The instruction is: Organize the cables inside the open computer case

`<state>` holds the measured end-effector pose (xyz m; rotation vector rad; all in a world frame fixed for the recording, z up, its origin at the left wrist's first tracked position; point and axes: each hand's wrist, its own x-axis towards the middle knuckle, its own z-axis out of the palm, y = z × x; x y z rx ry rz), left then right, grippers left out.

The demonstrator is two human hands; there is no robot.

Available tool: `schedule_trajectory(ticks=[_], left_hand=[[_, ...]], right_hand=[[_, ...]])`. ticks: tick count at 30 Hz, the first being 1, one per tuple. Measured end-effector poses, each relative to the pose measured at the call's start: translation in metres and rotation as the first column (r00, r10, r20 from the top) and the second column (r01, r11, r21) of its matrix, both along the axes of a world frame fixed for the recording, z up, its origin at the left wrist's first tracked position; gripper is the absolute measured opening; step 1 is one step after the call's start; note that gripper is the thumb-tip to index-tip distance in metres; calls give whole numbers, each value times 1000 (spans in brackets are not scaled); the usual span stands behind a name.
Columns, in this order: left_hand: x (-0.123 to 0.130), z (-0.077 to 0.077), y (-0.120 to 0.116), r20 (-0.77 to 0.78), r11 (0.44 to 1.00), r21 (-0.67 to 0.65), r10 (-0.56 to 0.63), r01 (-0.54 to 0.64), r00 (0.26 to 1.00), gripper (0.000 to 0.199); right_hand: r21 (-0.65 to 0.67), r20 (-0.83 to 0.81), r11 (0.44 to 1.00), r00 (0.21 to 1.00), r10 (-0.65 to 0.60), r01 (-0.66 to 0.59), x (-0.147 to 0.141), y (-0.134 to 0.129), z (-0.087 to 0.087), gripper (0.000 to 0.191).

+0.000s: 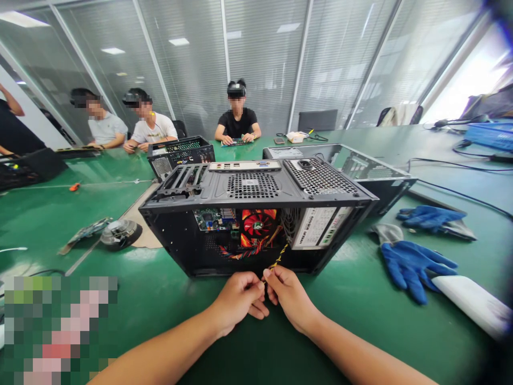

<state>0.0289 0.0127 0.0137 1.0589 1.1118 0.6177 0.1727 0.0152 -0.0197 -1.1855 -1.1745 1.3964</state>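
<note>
A black computer case lies before me with its side open. Inside show a motherboard, a red fan and a power supply with a white label. A yellow-and-black twisted cable runs out of the case to my fingers. My right hand pinches this cable between thumb and fingers. Close beside it, my left hand is closed in a pinch at the cable's end; the tip itself is hidden by the fingers. A bundle of coloured wires hangs below the fan.
Blue work gloves and a white object lie at right. Behind stands another open case. At left are a round metal part and cardboard. Across the green table, a person in black handles a circuit board.
</note>
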Motion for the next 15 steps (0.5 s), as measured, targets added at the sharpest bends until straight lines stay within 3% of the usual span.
schedule_trajectory(ticks=[4,8,10,15], left_hand=[[-2,-4,0,-178,965,258,-4,51,984,22],[-5,-9,-1,-354,802,584,114,124,928,15],[-6,-10,-2,-382,742,655,165,141,909,12],[-8,-11,-2,-481,677,695,191,240,855,12]], right_hand=[[-25,-19,1000,1000,-12,12,-1,0,2,44],[-39,-33,999,999,-15,14,-2,0,2,44],[-47,-34,999,999,-18,17,-2,0,2,45],[-48,-31,999,999,-17,16,-1,0,1,46]])
